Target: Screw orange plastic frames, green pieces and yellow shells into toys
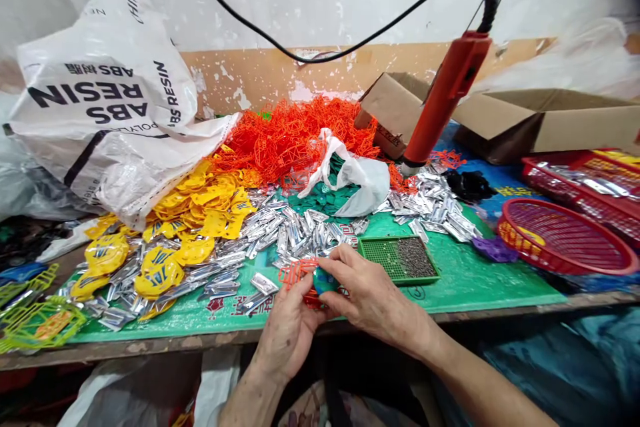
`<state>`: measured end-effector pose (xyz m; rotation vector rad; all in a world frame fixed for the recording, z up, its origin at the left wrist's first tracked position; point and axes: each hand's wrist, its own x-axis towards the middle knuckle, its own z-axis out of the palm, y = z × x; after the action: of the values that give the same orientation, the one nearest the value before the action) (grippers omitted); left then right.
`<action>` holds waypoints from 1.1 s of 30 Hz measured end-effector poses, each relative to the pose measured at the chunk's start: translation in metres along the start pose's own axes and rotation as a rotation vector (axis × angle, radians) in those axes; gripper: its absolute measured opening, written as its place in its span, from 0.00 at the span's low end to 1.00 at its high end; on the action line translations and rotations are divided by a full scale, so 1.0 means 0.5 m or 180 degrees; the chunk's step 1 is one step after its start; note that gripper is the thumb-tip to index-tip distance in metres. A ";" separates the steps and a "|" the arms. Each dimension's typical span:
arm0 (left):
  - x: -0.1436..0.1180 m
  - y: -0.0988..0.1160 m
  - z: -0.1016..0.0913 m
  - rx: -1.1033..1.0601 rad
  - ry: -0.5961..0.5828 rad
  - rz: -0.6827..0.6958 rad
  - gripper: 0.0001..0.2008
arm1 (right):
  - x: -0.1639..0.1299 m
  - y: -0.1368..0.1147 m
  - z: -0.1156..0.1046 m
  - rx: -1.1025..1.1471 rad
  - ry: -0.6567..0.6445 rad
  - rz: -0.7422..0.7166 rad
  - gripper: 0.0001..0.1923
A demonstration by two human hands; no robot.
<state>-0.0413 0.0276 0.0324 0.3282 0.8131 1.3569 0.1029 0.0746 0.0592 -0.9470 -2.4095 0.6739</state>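
Green disc, orange frame, between fingertips

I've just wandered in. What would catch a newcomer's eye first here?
Probably the tangled orange heap at the back middle of the table, with the white sack printed "ABS RESIN" looming at its left. The red tool slanting down at the upper right also stands out. At front centre, the left hand and right hand hold an orange plastic piece and a green disc together.
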 end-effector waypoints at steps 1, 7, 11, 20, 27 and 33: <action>0.000 -0.001 -0.001 -0.0026 0.0005 0.0010 0.06 | -0.001 -0.001 0.001 0.0017 0.0036 0.0001 0.18; 0.001 -0.012 -0.007 -0.0257 0.0192 -0.0126 0.08 | -0.011 -0.009 0.007 -0.0121 0.0236 0.0087 0.18; -0.001 -0.020 -0.005 -0.0317 0.0253 -0.0113 0.13 | -0.018 -0.004 0.008 -0.0122 0.0189 0.0106 0.17; 0.000 -0.046 0.002 0.0370 0.0273 0.0072 0.15 | -0.038 0.009 0.033 -0.0119 0.0344 0.0033 0.26; -0.009 -0.031 -0.003 0.0609 0.0162 -0.0016 0.16 | -0.078 0.045 -0.055 0.0487 0.1825 0.0096 0.29; -0.013 -0.030 -0.007 0.0682 0.0252 -0.0084 0.16 | -0.060 0.208 -0.265 0.0433 0.4442 0.0186 0.33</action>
<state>-0.0327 0.0175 0.0223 0.4313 1.0287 1.2667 0.2497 0.1557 0.0932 -0.9371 -1.0830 0.0592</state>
